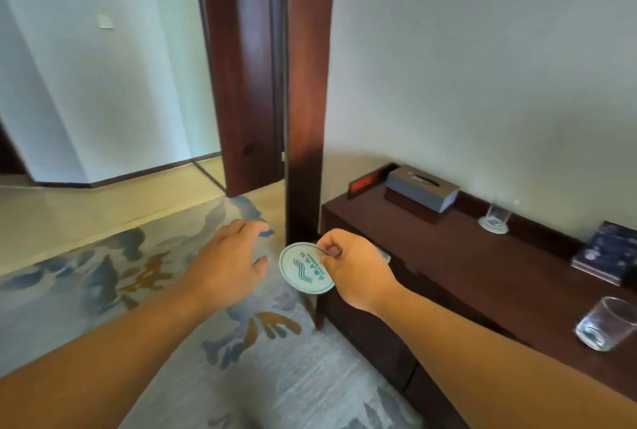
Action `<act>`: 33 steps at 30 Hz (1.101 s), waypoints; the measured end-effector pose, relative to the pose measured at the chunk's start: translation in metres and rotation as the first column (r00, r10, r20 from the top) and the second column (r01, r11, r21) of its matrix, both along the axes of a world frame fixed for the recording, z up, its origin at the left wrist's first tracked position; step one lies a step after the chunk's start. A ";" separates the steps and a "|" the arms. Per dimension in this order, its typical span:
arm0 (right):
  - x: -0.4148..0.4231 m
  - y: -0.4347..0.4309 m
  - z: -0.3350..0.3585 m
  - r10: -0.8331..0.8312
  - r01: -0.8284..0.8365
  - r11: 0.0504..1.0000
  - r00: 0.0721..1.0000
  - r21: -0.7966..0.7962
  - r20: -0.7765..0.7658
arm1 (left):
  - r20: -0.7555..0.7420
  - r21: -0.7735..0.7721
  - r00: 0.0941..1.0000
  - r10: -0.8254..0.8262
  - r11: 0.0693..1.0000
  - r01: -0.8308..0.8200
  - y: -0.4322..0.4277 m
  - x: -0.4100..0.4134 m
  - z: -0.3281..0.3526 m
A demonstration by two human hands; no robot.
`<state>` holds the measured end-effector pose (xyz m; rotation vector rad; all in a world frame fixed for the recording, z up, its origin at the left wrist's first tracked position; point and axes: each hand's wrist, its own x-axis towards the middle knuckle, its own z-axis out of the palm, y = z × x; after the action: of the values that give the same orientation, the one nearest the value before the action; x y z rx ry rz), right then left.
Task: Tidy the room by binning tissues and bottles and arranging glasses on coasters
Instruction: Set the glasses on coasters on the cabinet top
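Note:
My right hand (355, 265) pinches a round white coaster (303, 270) with a teal wave logo by its right edge, holding it in the air just left of the dark wooden sideboard (465, 266). My left hand (229, 265) hovers beside the coaster with fingers spread and holds nothing. A clear glass (498, 215) stands on another white coaster (493, 225) near the back of the sideboard. A second clear glass (605, 323) stands directly on the wood at the right, near the front.
A grey tissue box (422, 187) sits at the sideboard's back left corner. A dark blue box (608, 251) lies at the right edge. A dark wooden door frame (306, 101) rises left of the sideboard. A patterned rug (138, 273) covers the floor below my arms.

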<state>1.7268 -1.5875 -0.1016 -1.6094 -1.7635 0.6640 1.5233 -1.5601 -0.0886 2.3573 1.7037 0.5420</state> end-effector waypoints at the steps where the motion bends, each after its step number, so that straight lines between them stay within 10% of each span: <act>1: 0.015 0.011 -0.001 -0.023 0.023 1.000 1.000 -0.004 0.007 | 0.009 0.002 1.000 -0.030 1.000 0.030 0.017 0.015 -0.003; 19: 0.262 0.148 -0.035 -0.506 0.503 0.856 0.863 -0.121 0.007 | -0.017 -0.019 0.894 -0.448 0.894 0.448 0.240 0.289 -0.029; 33: 0.359 0.154 -0.033 -0.854 0.842 0.510 0.521 -0.175 0.019 | 0.034 -0.074 0.588 -0.808 0.585 0.808 0.320 0.461 -0.046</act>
<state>2.0856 -1.4332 -0.1350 -2.2453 -0.6442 0.3498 1.9843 -1.2405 -0.1342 2.6990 0.4433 0.2694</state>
